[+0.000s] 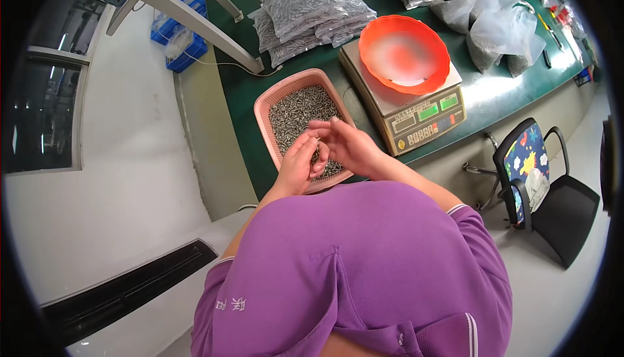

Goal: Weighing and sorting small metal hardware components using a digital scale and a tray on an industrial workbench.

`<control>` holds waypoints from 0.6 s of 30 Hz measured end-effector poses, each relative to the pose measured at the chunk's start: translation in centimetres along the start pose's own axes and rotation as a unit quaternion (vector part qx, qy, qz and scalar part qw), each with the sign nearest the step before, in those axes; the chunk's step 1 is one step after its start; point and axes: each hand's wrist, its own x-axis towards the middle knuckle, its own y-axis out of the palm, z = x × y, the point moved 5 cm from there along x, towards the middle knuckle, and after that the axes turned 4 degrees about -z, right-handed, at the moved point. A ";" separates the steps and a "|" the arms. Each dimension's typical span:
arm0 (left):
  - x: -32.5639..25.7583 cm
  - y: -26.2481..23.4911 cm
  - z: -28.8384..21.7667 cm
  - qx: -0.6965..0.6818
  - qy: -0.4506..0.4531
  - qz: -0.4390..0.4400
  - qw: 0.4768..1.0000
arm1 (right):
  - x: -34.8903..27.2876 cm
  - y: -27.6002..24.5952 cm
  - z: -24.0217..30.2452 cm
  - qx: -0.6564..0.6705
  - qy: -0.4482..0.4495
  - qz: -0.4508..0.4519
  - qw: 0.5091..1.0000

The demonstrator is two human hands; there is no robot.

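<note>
Both my hands meet above a pink plastic basket point(265, 116) filled with small silvery metal pieces point(302, 107), too small to name surely. My left hand point(299, 165) is curled closed, and some of the metal pieces show between its fingers and palm. Against it, my right hand point(354, 148) is slightly cupped, with its fingers stretched toward the left fingertips. Nothing shows held in the right hand. Right of the basket stands a digital weighing scale point(422, 122), with an orange-red scalloped bowl point(404, 55) on its platform.
Behind the basket, filled clear bags point(302, 9) are stacked on the green table point(244, 120). More bags point(497, 35) stand at the far right. A pale metal frame leg point(195, 22) rises at the left. A black chair point(562, 217) stands to the right.
</note>
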 end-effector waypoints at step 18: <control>0.0 1.0 1.2 -0.110 -0.016 -0.033 0.993 | -2.4 -4.5 14.6 -0.402 -0.290 -0.250 0.832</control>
